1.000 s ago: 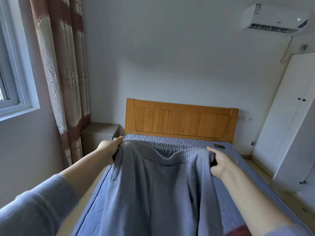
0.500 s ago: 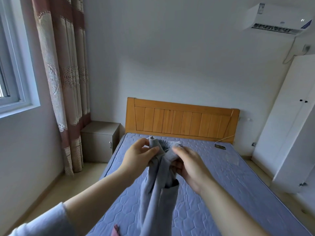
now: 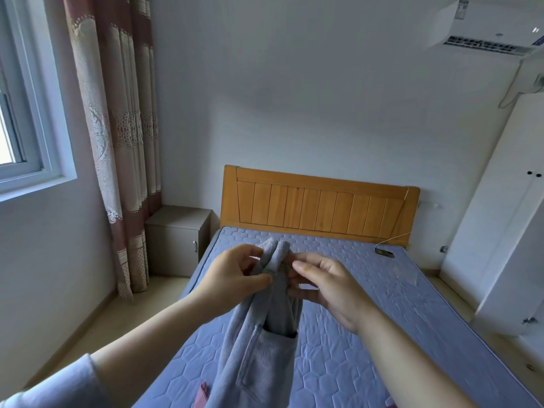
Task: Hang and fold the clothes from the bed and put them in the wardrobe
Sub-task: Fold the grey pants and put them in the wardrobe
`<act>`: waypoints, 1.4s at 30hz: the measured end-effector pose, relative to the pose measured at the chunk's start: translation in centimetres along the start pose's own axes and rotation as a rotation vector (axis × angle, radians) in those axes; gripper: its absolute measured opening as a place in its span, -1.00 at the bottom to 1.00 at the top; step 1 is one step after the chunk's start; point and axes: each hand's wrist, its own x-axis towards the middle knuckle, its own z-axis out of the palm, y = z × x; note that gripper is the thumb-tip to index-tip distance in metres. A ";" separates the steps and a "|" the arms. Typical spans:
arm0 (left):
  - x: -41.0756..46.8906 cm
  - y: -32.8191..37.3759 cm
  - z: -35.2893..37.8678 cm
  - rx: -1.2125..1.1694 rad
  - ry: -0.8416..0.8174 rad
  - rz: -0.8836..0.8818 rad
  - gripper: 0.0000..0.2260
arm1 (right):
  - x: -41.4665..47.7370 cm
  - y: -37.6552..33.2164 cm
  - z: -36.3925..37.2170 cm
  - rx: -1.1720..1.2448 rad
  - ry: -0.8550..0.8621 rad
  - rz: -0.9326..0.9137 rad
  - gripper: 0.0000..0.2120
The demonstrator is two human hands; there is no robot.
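Grey trousers [image 3: 265,334]; blue hexagon-quilted mattress [image 3: 368,290].

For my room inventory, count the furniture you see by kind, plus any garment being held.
bed: 1
bedside cabinet: 1
wardrobe: 1
grey trousers: 1, pinched by left hand and right hand
Total: 4

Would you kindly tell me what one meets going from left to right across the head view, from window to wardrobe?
Window → curtain → bedside cabinet → left hand → grey trousers → right hand → wardrobe.
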 end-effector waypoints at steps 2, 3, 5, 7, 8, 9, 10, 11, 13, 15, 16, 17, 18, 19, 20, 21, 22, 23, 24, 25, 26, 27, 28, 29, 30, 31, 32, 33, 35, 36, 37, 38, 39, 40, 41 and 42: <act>0.0 -0.1 -0.4 -0.016 -0.034 0.010 -0.77 | 0.3 0.3 -0.5 -0.140 0.071 -0.082 -0.87; 0.1 -0.1 -0.6 -0.025 -0.037 0.015 -0.79 | 0.4 0.4 -0.8 -0.219 0.098 -0.118 -0.85; 0.2 0.2 -0.9 -0.065 -0.035 0.013 -0.83 | 0.7 0.7 -1.7 -0.347 0.052 -0.120 -0.71; 0.5 0.5 -1.3 -0.110 -0.036 -0.003 -0.76 | 0.8 1.0 -2.1 -0.354 -0.068 -0.061 -0.64; 0.7 0.6 -1.5 -0.125 -0.036 -0.012 -0.73 | 0.9 1.1 -2.2 -0.343 -0.117 -0.038 -0.65; 0.9 0.7 -1.7 -0.135 -0.036 -0.016 -0.73 | 1.0 1.1 -2.3 -0.346 -0.154 -0.025 -0.66; 1.1 0.8 -1.9 -0.148 -0.035 -0.014 -0.75 | 1.0 1.0 -2.2 -0.353 -0.187 -0.014 -0.68; 1.3 0.8 -2.0 -0.161 -0.030 -0.011 -0.78 | 1.1 0.9 -2.1 -0.350 -0.220 0.003 -0.68; 1.7 0.8 -2.4 -0.165 -0.019 -0.002 -0.79 | 1.2 0.8 -2.0 -0.343 -0.287 0.055 -0.70; 2.0 0.9 -3.0 -0.158 -0.015 0.012 -0.79 | 1.1 0.8 -1.9 -0.375 -0.361 0.080 -0.79; 2.1 1.0 -3.2 -0.156 -0.013 0.018 -0.80 | 0.9 0.8 -1.7 -0.422 -0.397 0.076 -0.83; 2.2 1.1 -3.5 -0.140 -0.007 0.022 -0.79 | 0.9 0.7 -1.5 -0.491 -0.422 0.066 -0.85; 2.3 1.2 -3.8 -0.113 -0.002 0.028 -0.75 | 0.8 0.6 -1.2 -0.582 -0.427 0.059 -0.85; 2.3 1.3 -4.0 -0.084 -0.001 0.031 -0.71 | 0.9 0.5 -1.0 -0.691 -0.410 0.059 -0.82; 2.3 1.3 -4.2 -0.059 -0.002 0.031 -0.68 | 0.9 0.4 -0.9 -0.801 -0.385 0.060 -0.79; 2.3 1.2 -4.4 -0.026 -0.001 0.030 -0.66 | 1.0 0.2 -0.9 -0.913 -0.364 0.046 -0.76; 2.3 1.0 -4.7 0.016 0.004 0.027 -0.66 | 1.1 0.0 -0.9 -1.026 -0.347 0.008 -0.73; 2.4 0.8 -5.0 0.064 0.014 0.025 -0.67 | 1.2 -0.3 -1.0 -1.138 -0.326 -0.052 -0.72; 2.5 0.4 -5.4 0.113 0.024 0.028 -0.71 | 1.3 -0.6 -1.2 -1.243 -0.294 -0.128 -0.71; 2.5 0.1 -5.8 0.160 0.035 0.030 -0.73 | 1.5 -0.9 -1.5 -1.338 -0.250 -0.214 -0.71; 2.5 -0.2 -6.0 0.196 0.044 0.032 -0.74 | 1.8 -1.1 -1.8 -1.411 -0.200 -0.284 -0.70; 2.5 -0.5 -6.2 0.220 0.051 0.033 -0.72 | 2.1 -1.3 -2.2 -1.461 -0.144 -0.325 -0.64; 2.5 -0.7 -6.2 0.239 0.050 0.038 -0.70 | 2.3 -1.5 -2.6 -1.498 -0.089 -0.337 -0.55; 2.4 -0.9 -6.2 0.268 0.047 0.047 -0.72 | 2.6 -1.7 -2.8 -1.526 -0.038 -0.340 -0.49; 2.5 -1.1 -6.1 0.309 0.043 0.059 -0.75 | 2.8 -1.9 -3.0 -1.548 0.011 -0.352 -0.45; 2.5 -1.2 -5.9 0.351 0.041 0.068 -0.78 | 3.0 -2.1 -3.2 -1.570 0.059 -0.373 -0.44; 2.5 -1.2 -5.8 0.378 0.039 0.076 -0.79 | 3.2 -2.2 -3.2 -1.592 0.105 -0.399 -0.44; 2.5 -1.1 -5.6 0.383 0.039 0.079 -0.77 | 3.3 -2.3 -3.2 -1.602 0.150 -0.430 -0.44; 2.5 -0.9 -5.1 0.352 0.038 0.093 -0.72 | 3.4 -2.3 -3.1 -1.588 0.244 -0.441 -0.40; 2.5 -0.7 -4.9 0.324 0.035 0.099 -0.71 | 3.4 -2.2 -3.0 -1.577 0.288 -0.415 -0.36; 2.5 -0.4 -4.7 0.294 0.029 0.108 -0.71 | 3.4 -2.2 -3.0 -1.575 0.314 -0.371 -0.32; 2.6 -0.1 -4.5 0.273 0.018 0.122 -0.72 | 3.4 -2.2 -3.0 -1.587 0.323 -0.322 -0.34; 2.6 0.1 -4.3 0.262 0.006 0.134 -0.74 | 3.4 -2.3 -3.1 -1.601 0.321 -0.281 -0.43; 2.8 0.2 -4.1 0.258 -0.002 0.144 -0.79 | 3.4 -2.4 -3.2 -1.601 0.304 -0.244 -0.52; 2.9 0.3 -4.1 0.261 -0.005 0.147 -0.82 | 3.4 -2.5 -3.2 -1.587 0.291 -0.221 -0.58; 3.1 0.4 -4.1 0.271 -0.003 0.155 -0.81 | 3.4 -2.5 -3.3 -1.565 0.278 -0.215 -0.60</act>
